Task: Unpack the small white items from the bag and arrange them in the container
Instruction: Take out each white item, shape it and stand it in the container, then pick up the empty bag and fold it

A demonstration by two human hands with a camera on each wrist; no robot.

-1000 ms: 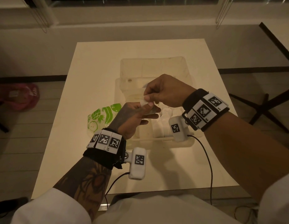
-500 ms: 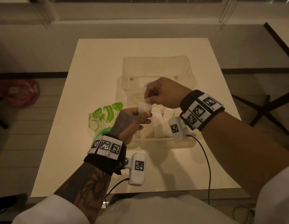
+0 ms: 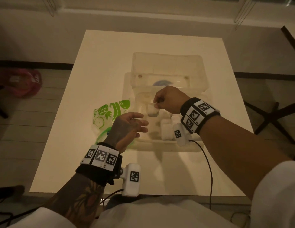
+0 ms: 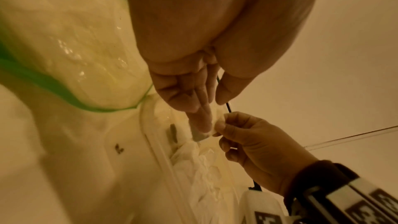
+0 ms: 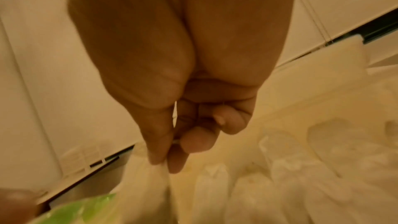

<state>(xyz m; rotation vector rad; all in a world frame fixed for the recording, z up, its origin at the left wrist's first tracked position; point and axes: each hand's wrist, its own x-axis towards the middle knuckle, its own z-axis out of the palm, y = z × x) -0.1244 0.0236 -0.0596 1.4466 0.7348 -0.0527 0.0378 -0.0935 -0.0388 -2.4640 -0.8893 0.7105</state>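
Note:
A small white packet (image 3: 152, 109) hangs over the clear container (image 3: 207, 96), and my right hand (image 3: 157, 104) pinches its top edge between thumb and forefinger. The right wrist view shows the same pinch (image 5: 163, 161) with the packet (image 5: 146, 186) dangling below. Several white packets (image 3: 166, 129) stand in a row in the container's near part. My left hand (image 3: 141, 122) hovers by the container's left wall, fingers relaxed and holding nothing. Under its wrist lies the clear bag (image 3: 108, 112) with green fruit prints. In the left wrist view my left fingers (image 4: 193, 101) point toward the pinched packet (image 4: 216, 126).
The container's hinged lid (image 3: 168, 63) stands open at the far side. It all sits on a cream table (image 3: 97, 66) with bare surface to the left, far side and front. Wrist camera cables (image 3: 209, 170) trail off the near edge. A dark table leg (image 3: 275, 116) stands at right.
My left hand has let go of the packet and opened, drawing back toward the bag. My right hand keeps the packet and has carried it away, over the container.

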